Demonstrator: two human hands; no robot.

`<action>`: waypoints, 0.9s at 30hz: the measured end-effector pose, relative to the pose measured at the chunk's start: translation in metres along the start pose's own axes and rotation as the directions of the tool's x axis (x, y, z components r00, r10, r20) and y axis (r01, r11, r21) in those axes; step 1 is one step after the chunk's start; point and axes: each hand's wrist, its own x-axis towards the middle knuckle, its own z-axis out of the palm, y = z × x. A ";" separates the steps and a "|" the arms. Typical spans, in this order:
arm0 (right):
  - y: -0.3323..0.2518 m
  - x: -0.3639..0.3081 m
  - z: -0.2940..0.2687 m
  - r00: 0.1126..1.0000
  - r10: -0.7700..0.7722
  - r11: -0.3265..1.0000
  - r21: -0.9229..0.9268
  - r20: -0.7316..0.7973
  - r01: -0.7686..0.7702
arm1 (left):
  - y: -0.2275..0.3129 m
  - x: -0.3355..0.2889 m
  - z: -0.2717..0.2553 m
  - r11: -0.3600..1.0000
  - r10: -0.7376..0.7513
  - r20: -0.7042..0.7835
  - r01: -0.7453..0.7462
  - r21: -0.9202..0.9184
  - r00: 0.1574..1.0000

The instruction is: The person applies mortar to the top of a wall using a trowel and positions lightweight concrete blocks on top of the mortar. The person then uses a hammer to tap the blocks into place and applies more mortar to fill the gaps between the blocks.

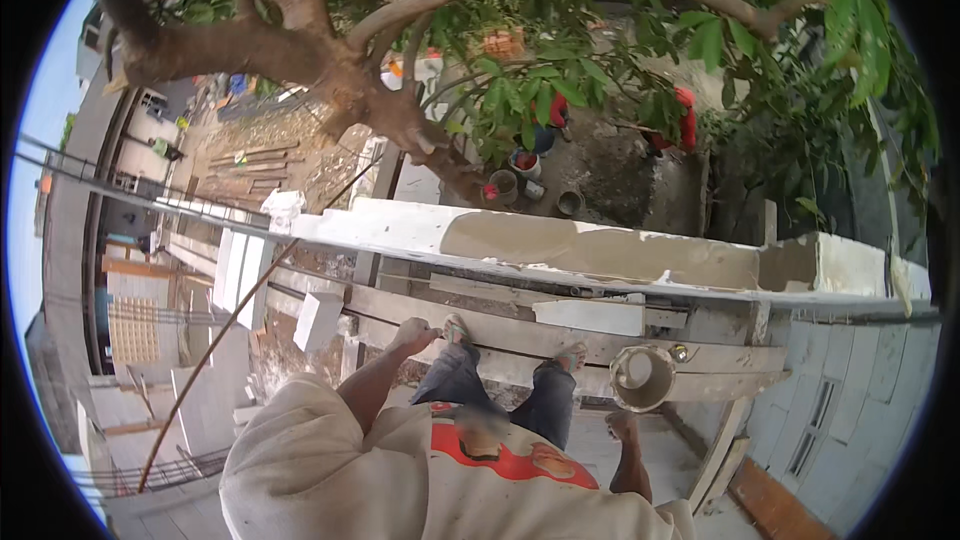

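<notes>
Landmark: the white block wall (400, 231). On the near side of it I have both hands low. The left hand (411, 336) is out past the knee, fingers apparently drawn in; too small to tell how far, or whether anything sits in the grasp. The right hand (622, 428) hangs farther from the wall, fingers seemingly part-curled; I cannot tell its contents either.

Nearest the right hand is the bucket (663, 382), upright on the planks (510, 333) on the wall's near side, probably stood there to stay within reach yet out from underfoot. Sandalled feet are spread along the planks, which I read as a stance for balance. A loose white block (590, 316) lies close along the wall, likely parked clear of the feet. Grey mortar (620, 248) coats part of the wall's near-facing surface.
</notes>
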 end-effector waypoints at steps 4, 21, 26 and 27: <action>-0.125 -0.011 0.038 0.973 -0.203 0.954 -0.201 0.109 0.222 | -0.127 -0.063 0.017 0.981 -0.011 -0.303 -0.049 -0.189 0.953; -0.630 0.060 0.326 0.778 -0.451 0.354 -0.712 0.438 0.606 | -0.339 -0.253 0.088 0.194 -0.887 -0.085 0.198 -0.961 0.453; -0.639 0.045 0.401 0.775 -0.231 0.601 -0.540 0.589 0.590 | -0.368 -0.286 0.083 0.133 -0.805 0.125 0.381 -0.915 0.580; -0.640 0.040 0.407 0.772 -0.162 0.566 -0.583 0.615 0.583 | -0.378 -0.285 0.075 0.170 -0.778 0.126 0.400 -0.901 0.615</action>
